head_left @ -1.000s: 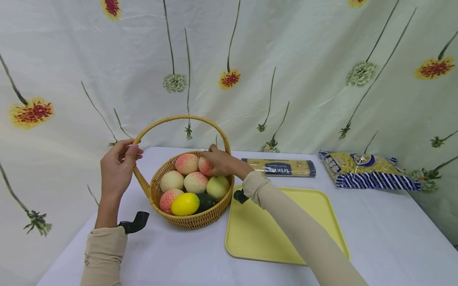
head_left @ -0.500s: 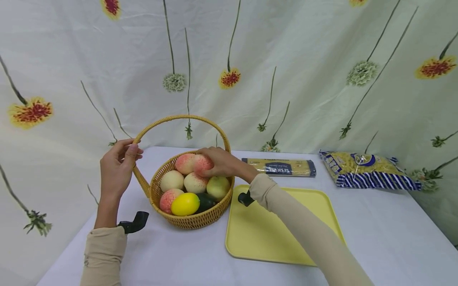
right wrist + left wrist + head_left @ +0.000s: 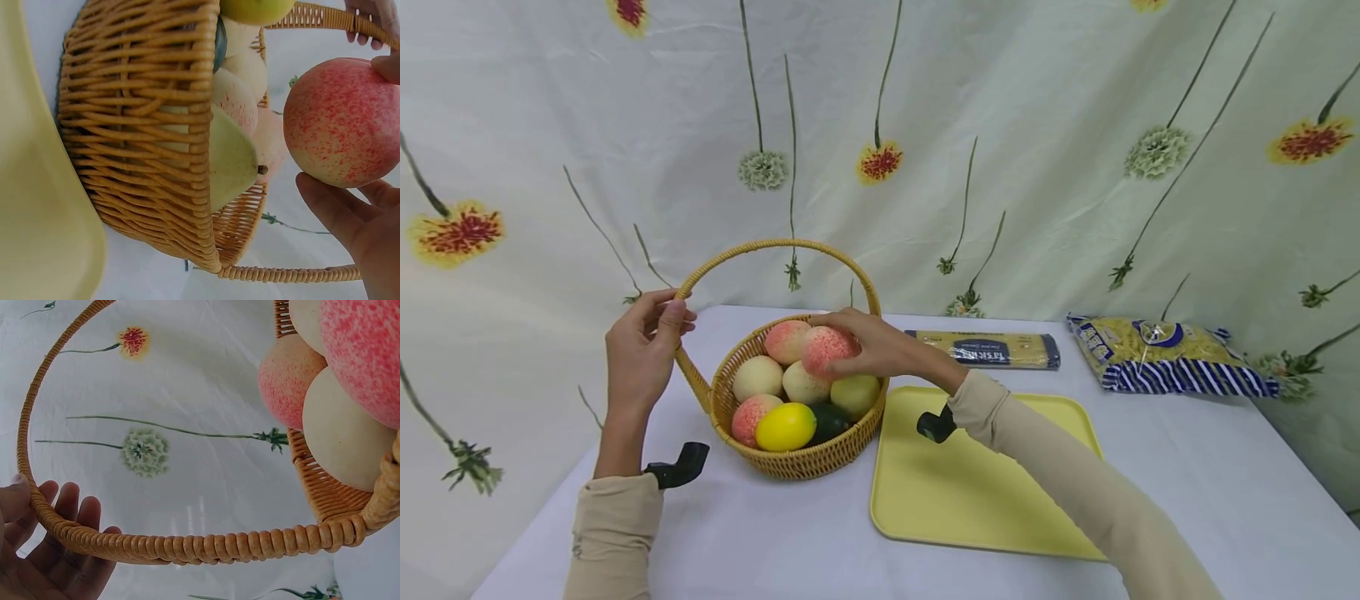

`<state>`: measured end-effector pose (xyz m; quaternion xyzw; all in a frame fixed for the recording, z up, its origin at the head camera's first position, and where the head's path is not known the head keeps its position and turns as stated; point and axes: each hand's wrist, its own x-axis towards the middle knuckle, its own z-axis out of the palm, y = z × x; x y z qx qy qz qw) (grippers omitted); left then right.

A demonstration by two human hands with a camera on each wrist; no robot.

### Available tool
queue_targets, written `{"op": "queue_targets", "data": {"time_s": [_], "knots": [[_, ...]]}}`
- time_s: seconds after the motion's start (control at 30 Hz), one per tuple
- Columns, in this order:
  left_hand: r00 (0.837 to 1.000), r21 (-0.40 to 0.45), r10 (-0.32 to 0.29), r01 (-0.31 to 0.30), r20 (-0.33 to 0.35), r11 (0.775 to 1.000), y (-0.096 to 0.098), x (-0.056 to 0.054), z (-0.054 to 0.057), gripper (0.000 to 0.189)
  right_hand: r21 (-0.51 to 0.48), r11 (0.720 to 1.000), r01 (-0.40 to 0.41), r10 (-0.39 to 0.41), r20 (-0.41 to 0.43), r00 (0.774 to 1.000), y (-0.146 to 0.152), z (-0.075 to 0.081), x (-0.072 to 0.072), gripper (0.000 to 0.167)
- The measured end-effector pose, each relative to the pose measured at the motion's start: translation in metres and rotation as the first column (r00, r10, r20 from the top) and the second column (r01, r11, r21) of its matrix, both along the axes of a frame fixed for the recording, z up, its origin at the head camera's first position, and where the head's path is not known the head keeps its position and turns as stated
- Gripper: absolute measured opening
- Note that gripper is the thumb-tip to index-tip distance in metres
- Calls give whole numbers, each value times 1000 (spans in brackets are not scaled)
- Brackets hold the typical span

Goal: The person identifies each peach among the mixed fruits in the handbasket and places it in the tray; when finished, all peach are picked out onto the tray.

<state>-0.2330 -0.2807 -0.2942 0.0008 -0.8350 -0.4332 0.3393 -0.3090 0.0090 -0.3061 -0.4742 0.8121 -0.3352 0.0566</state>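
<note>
My left hand (image 3: pixel 638 350) grips the left side of the handle (image 3: pixel 767 246) of a wicker basket (image 3: pixel 820 460), its thumb on one side and fingers on the other in the left wrist view. With thumb and fingers my right hand (image 3: pixel 891 348) holds a pink-red peach (image 3: pixel 340 125) just above the other fruit. Inside the basket lie several pale and pink peaches (image 3: pixel 757 379), a yellow lemon (image 3: pixel 786 427), a dark green fruit (image 3: pixel 830 422) partly covered, and a yellow-green fruit (image 3: pixel 855 396). A green pear (image 3: pixel 234 159) with a stem shows in the right wrist view.
A yellow tray (image 3: pixel 940 500) lies right of the basket, under my right forearm. Behind it is a pack of spaghetti (image 3: pixel 988 350); farther right rests a bag of pasta (image 3: pixel 1165 357). A flowered cloth (image 3: pixel 1045 167) hangs behind the white-covered table (image 3: pixel 760 542).
The right hand first reached into the basket's back right, then lifted the peach up and slightly left, and now holds it a little nearer. The left hand has stayed on the handle.
</note>
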Motion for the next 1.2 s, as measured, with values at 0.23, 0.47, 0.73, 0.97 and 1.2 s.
{"op": "queue_targets", "data": {"time_s": [0.23,0.47,0.73,0.97,1.2], "knots": [[1000,7,-3,3,-12,1000,-1,-1,0,37,-99,995,-15,26,114,993,6,-3,14,63],[1000,3,4,-4,-4,1000,0,-1,1,38,-126,992,-10,30,162,986,13,-12,23,58],[1000,10,-3,3,-12,1000,-1,-1,0,37,-141,990,8,12,139,990,21,-18,30,58],[1000,12,-9,9,-3,1000,0,0,1,37,-172,985,28,-1,158,987,31,-23,33,61],[1000,15,-6,6,-12,1000,-1,-1,0,36,-188,981,49,-12,194,981,43,-28,34,55]]}}
